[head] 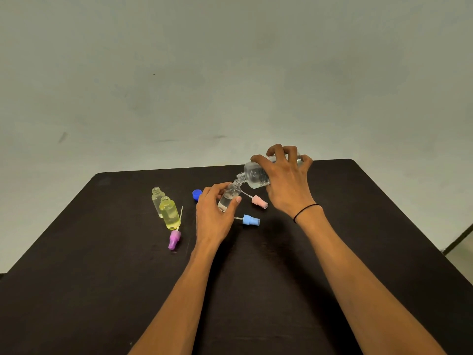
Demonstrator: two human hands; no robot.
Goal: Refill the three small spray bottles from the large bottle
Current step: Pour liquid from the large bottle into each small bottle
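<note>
My right hand (284, 183) grips the large clear bottle (253, 175), tipped over to the left with its open neck down. That neck meets the mouth of a small clear bottle (229, 197), tilted and partly filled with clear liquid, which my left hand (213, 211) holds. Two more small bottles stand uncapped at the left: a clear one (157, 199) behind and a yellow one (170, 213) in front. Three spray heads lie on the table: pink (259, 201), blue (250, 220) and purple (174, 238). A blue screw cap (196, 194) lies behind my left hand.
Everything sits on a dark table (102, 265) whose far edge runs just behind the bottles, against a pale wall. A black band circles my right wrist (307, 212).
</note>
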